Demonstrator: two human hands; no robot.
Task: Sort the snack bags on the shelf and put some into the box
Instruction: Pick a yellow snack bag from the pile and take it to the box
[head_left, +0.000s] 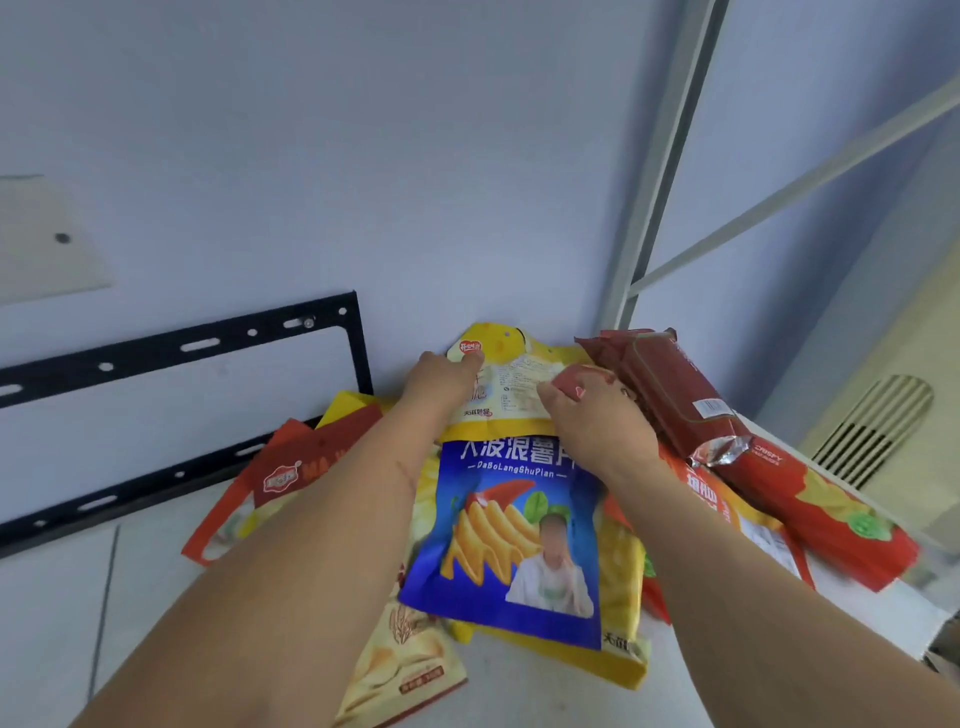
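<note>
Two hands (441, 382) (597, 415) grip one yellow bag (511, 387) above one blue bag (511, 540).

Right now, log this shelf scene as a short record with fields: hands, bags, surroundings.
left hand: resting on the yellow snack bag with the white label, at the back of the pile
right hand: on the same bag's right side; grip unclear
front bag: blue potato chip bag, lying over other bags
right side: dark red wrapped packet on top of a red chip bag
left side: red and yellow bag
surface: white shelf
behind: black metal bracket on the wall
box: not visible
</note>
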